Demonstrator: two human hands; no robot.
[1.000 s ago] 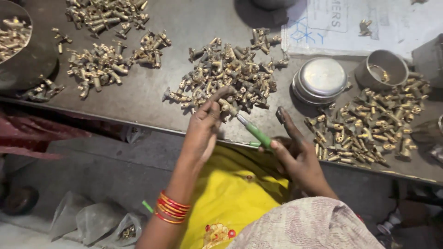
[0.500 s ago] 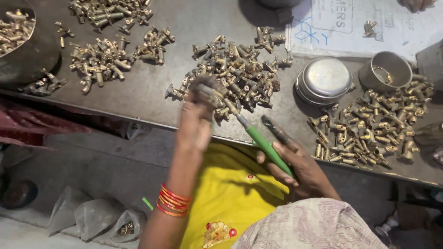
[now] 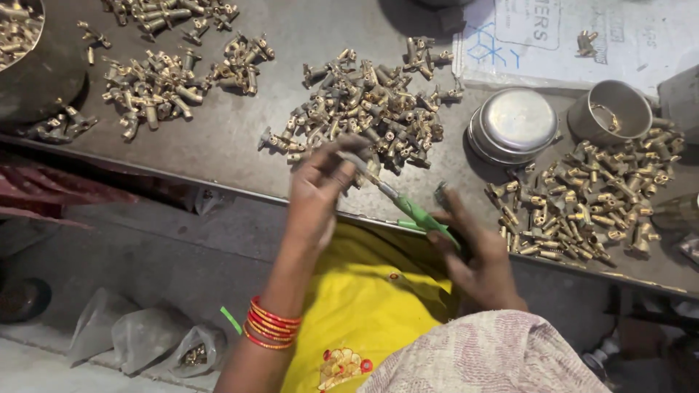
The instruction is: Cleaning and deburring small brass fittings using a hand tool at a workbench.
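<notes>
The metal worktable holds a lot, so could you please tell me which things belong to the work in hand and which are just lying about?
In hand:
- left hand on a small brass fitting
- right hand holding green-handled screwdriver
- middle heap of brass fittings

Lying about:
- stacked round steel lids
- steel cup
- printed paper sheet

Both hands raised close together, fingers closed.

Left hand [image 3: 317,191]: forearm extended upward in frame, back of hand to camera, fingers pinched at the tips. Right hand [image 3: 477,251]: lower and to the right, well curled, fingers wrapped in a firm grip, wrist bent inward.
</notes>
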